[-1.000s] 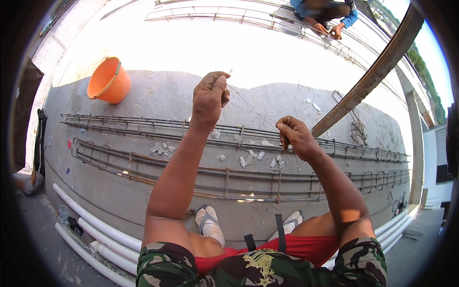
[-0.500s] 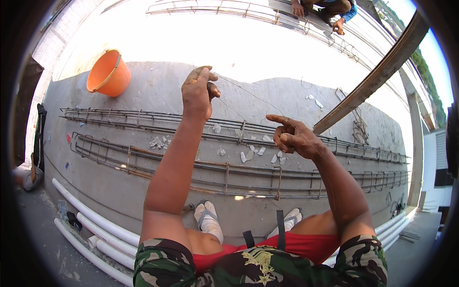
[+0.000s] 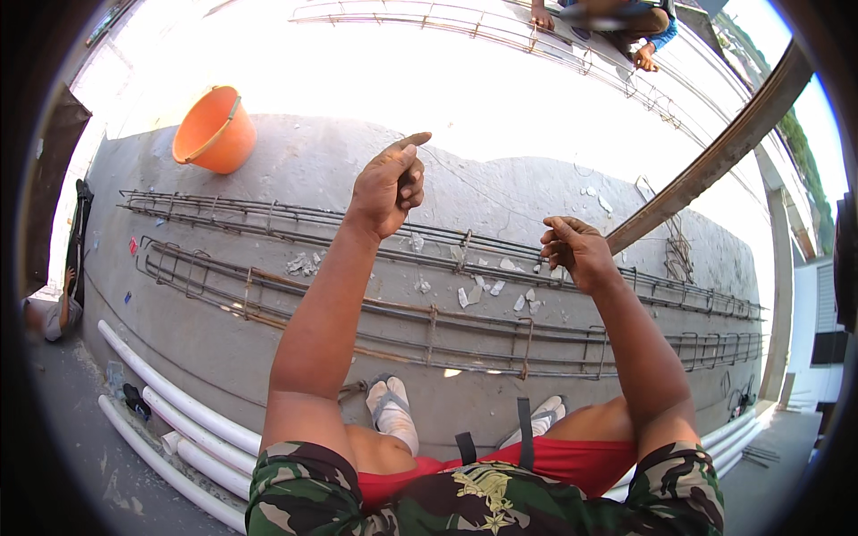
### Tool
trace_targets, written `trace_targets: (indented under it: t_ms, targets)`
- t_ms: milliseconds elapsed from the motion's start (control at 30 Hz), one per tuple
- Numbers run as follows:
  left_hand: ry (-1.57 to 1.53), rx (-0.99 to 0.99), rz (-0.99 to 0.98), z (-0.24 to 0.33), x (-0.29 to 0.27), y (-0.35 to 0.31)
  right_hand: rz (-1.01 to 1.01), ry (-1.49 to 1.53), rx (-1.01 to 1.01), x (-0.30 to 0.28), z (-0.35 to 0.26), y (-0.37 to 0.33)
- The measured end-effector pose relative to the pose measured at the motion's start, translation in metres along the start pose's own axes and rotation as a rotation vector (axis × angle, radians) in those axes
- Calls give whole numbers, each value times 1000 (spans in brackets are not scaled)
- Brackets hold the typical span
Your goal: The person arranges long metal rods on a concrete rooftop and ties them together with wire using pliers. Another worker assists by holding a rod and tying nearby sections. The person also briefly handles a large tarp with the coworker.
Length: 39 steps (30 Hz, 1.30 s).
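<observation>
A thin wire (image 3: 483,190) runs slack between my two hands above the concrete floor. My left hand (image 3: 390,188) is closed on its upper end, thumb pressed down and index finger pointing out to the right. Lower and to the right, my right hand (image 3: 579,254) pinches the other end between thumb and fingertips. Below both hands lies a long rebar cage (image 3: 357,234) of dark bars with square stirrups. Nearer my feet is a second, rustier rebar cage (image 3: 429,335). Neither hand touches the cages.
An orange bucket (image 3: 214,134) stands at the far left. A slanted beam (image 3: 715,152) rises on the right. White pipes (image 3: 192,424) lie at lower left. Broken pale chips (image 3: 474,293) litter the floor. At the far right another person's hand (image 3: 644,58) is beside another cage.
My right hand has shifted right, and its outstretched index finger has drawn in to a pinch. My left hand has moved slightly right and down, its index finger now pointing out.
</observation>
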<state>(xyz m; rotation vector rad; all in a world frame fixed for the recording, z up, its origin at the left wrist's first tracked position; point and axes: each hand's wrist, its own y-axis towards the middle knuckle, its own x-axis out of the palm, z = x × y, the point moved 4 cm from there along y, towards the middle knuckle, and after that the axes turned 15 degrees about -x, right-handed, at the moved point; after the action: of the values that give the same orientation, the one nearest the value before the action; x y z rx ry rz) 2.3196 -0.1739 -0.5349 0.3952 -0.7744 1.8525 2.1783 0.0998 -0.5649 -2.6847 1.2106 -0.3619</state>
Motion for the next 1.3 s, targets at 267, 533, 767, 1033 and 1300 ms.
trace_targets:
  t_ms: [267,533,767,1033,1300]
  targets:
    - [-180,29,-7,6,3,-1,-717,99,64,37,-10,-20]
    - [976,7,306,10,-43,-11,14,239,-413,-22,-61,6]
    - [1887,377,534,-5,-23,-12,112,318,-436,-55,-58,9]
    - [1321,52,721,-14,-31,6,-61,450,-204,12,-44,-7]
    - [-205,115,537,-7,-77,19,-434,133,209,64,13,-38]
